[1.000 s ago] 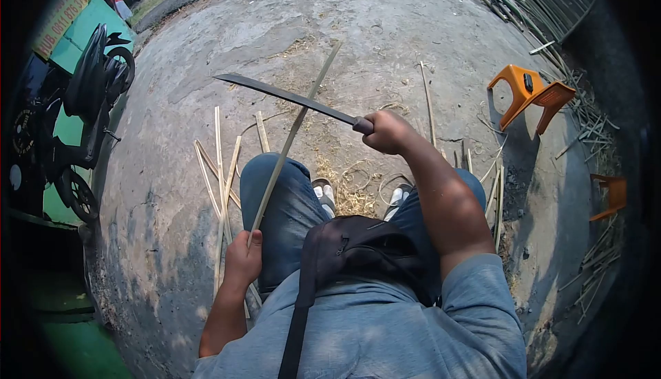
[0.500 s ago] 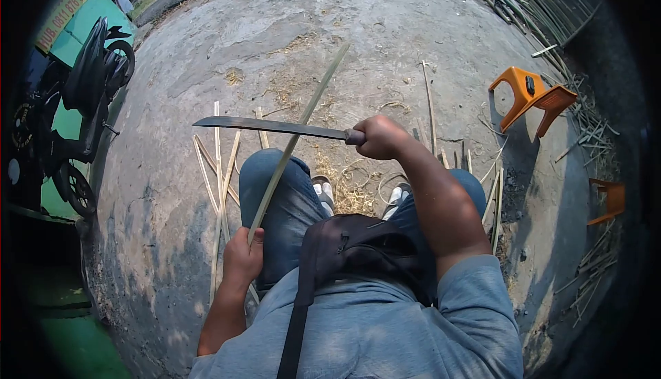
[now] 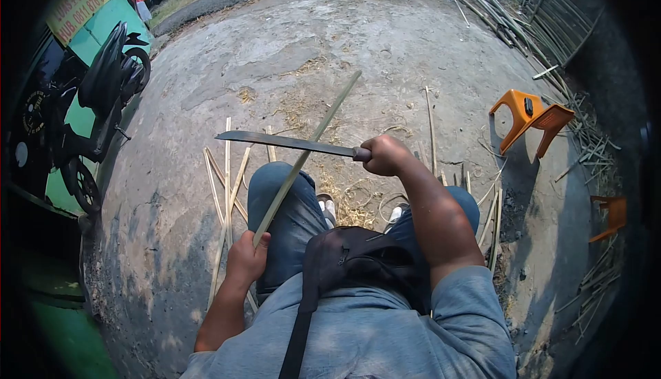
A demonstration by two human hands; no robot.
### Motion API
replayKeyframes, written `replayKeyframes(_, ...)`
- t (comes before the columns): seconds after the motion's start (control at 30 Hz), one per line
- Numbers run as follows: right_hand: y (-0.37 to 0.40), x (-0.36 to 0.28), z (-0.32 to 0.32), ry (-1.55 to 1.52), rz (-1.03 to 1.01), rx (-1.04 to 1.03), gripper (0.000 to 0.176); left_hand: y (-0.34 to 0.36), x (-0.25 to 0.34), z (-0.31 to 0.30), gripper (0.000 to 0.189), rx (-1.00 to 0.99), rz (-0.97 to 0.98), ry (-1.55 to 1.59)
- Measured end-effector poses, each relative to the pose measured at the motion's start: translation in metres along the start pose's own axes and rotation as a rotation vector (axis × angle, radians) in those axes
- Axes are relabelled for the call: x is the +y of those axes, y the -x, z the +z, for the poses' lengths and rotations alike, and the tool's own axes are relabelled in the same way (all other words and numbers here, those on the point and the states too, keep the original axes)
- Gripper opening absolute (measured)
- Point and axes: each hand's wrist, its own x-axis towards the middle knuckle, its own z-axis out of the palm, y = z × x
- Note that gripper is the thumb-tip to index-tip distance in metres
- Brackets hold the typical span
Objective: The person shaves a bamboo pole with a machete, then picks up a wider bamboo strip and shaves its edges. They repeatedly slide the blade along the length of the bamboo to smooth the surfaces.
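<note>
My left hand (image 3: 247,258) is closed around the lower end of a long bamboo strip (image 3: 281,196), which slants up and away to the right past my left knee. In my right hand (image 3: 386,155) is the short dark handle of a machete (image 3: 275,142). Its long blade points left and crosses the strip a little above its middle, overlapping it in this view. Below the crossing is my bent left knee in jeans.
Pale bamboo strips (image 3: 228,193) lie on the concrete left of my leg, others (image 3: 493,220) on the right. Shavings (image 3: 354,215) litter the ground between my feet. An orange plastic stool (image 3: 513,107) stands ahead right, a motorcycle (image 3: 103,97) at left, bamboo poles (image 3: 496,24) far right.
My view has tilted up slightly, so the surroundings sit lower. Both hands keep their grips; the strip's far end sits lower in view and the blade still crosses it.
</note>
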Motion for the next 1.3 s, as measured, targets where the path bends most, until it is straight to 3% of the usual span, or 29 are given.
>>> replayKeyframes(0.2,0.022,-0.024,-0.006,0.190,-0.154,0.143,0.017,0.001,0.001,0.001,0.069,0.031,0.026,-0.057)
replayKeyframes(0.3,0.024,-0.041,0.006,0.246,-0.208,0.072,0.018,0.001,0.003,0.001,0.068,0.023,0.058,-0.053)
replayKeyframes(0.4,0.012,-0.031,0.006,0.125,-0.160,0.037,0.021,0.001,0.001,0.002,0.068,0.030,0.071,-0.036)
replayKeyframes(0.53,-0.003,-0.008,-0.005,-0.042,0.110,0.067,0.027,0.001,-0.001,0.002,0.067,0.039,0.056,-0.043)
replayKeyframes(0.63,0.000,-0.010,-0.004,-0.077,0.107,0.079,0.028,-0.001,-0.002,-0.002,0.067,0.005,0.056,-0.025)
replayKeyframes(0.9,0.013,-0.037,0.003,0.170,-0.185,0.057,0.021,-0.011,-0.009,-0.007,0.068,-0.074,0.085,0.062)
replayKeyframes(1.07,-0.011,-0.011,-0.006,-0.096,0.165,0.028,0.031,-0.010,-0.011,-0.009,0.070,-0.082,0.064,0.048)
replayKeyframes(1.3,0.004,-0.020,0.001,-0.127,0.010,0.018,0.030,-0.010,-0.013,-0.010,0.070,-0.100,0.082,0.076)
